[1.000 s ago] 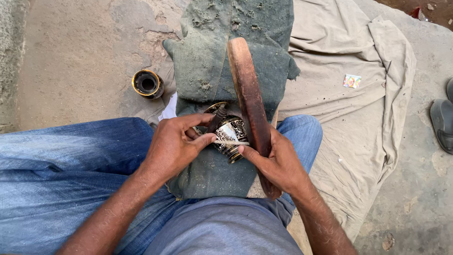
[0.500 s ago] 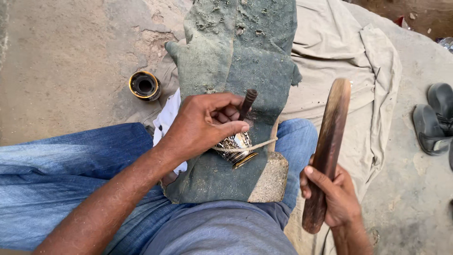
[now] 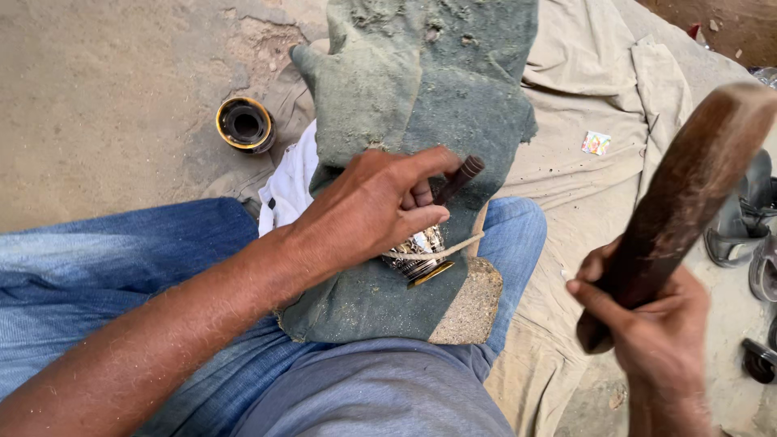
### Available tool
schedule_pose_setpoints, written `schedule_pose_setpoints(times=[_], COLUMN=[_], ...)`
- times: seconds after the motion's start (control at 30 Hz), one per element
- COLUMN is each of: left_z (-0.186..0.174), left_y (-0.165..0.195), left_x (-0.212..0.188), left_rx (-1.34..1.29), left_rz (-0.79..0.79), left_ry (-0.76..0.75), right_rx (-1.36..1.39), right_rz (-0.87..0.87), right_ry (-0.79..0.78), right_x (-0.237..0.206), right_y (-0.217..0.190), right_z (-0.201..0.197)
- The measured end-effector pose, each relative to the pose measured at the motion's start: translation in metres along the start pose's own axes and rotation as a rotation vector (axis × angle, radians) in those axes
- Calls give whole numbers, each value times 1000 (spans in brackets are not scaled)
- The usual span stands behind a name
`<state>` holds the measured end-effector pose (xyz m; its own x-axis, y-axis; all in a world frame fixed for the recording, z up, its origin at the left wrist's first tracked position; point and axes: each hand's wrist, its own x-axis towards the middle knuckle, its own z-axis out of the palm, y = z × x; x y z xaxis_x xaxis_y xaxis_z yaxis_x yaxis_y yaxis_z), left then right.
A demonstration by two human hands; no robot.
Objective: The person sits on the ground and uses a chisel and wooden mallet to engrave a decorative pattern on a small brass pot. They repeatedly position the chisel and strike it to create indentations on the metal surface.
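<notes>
Raised higher than a moment ago, the wooden mallet (image 3: 688, 190) sits clamped in the right hand (image 3: 655, 332); leftward, a round gold-rimmed cap (image 3: 244, 125) lies on the ground; the left hand (image 3: 368, 210) pinches a dark punch (image 3: 458, 179) onto the engraved metal piece (image 3: 418, 255) on the green cloth (image 3: 421, 97) over the lap.

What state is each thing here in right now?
Left hand: closed on a dark punch, pressing on the metal ring.
Punch: tilted, tip hidden behind the fingers.
Metal ring: on its side on the green cloth.
Right hand: gripping the wooden bat, off to the side.
Wooden bat: raised, touching nothing else.
Green cloth: draped over the lap, dusty.
Small tin: open, on the ground.
</notes>
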<state>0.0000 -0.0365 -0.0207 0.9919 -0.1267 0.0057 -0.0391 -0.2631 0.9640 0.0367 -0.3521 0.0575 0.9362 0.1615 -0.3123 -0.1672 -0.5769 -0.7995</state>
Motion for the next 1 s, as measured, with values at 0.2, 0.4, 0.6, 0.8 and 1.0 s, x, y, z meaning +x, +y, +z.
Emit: schedule_pose_setpoints(times=[0.2,0.4,0.6,0.8,1.0], left_z=[6,8,9,9,11], left_y=[3,1,-4,-4,-5], left_x=[-9,-9,-8,-8,-9], left_rx=[-45,15,60,17,25], left_rz=[-79,34,120,43,105], left_ry=[51,57,99,67,96], right_rx=[-475,-838,-785,-700,-656], right_rz=[-62,-127,-87,-114,-88], right_ry=[-7,-71,-109,-70,-25], right_x=[23,39,38,39,41], right_y=[-29,-34,-28,-24,-28], right_z=[-14,-16,-18,-23,-21])
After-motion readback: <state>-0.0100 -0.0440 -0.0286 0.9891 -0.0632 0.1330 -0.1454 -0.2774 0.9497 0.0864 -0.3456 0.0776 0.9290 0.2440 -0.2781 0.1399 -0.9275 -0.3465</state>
